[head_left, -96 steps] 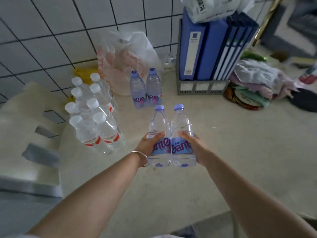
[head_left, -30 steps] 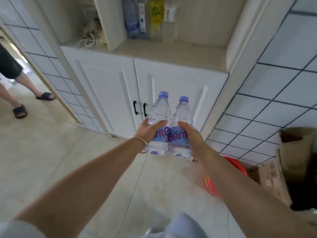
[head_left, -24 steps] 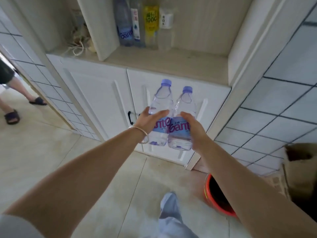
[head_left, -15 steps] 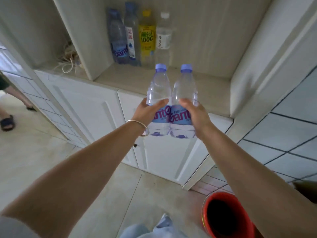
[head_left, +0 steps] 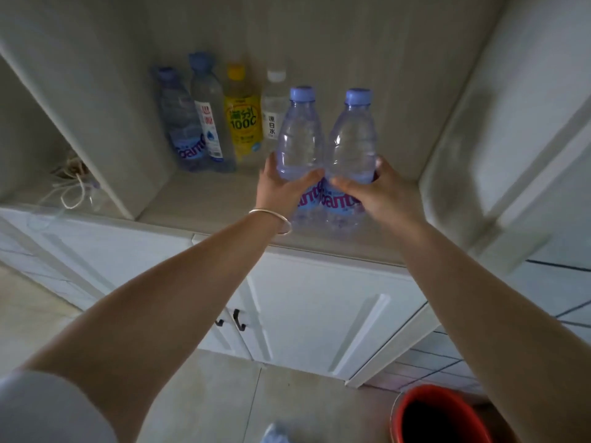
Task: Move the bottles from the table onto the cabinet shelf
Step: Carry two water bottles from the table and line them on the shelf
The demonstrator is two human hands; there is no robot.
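Two clear water bottles with purple caps and purple labels stand side by side, touching. My left hand (head_left: 281, 190) grips the left bottle (head_left: 300, 139) and my right hand (head_left: 374, 195) grips the right bottle (head_left: 353, 142), each around the middle. Both bottles are upright over the front part of the cabinet shelf (head_left: 211, 203); I cannot tell whether their bases touch it. A thin bangle sits on my left wrist.
Several bottles stand in a row at the back left of the shelf, among them a yellow drink bottle (head_left: 243, 123). A divider panel (head_left: 105, 148) bounds the shelf's left, with cords (head_left: 72, 187) beyond it. White cabinet doors (head_left: 319, 314) are below, a red bucket (head_left: 438, 417) on the floor.
I carried both bottles from the table to the cabinet, then raised them and moved them forward over the shelf. My grip on each is unchanged.
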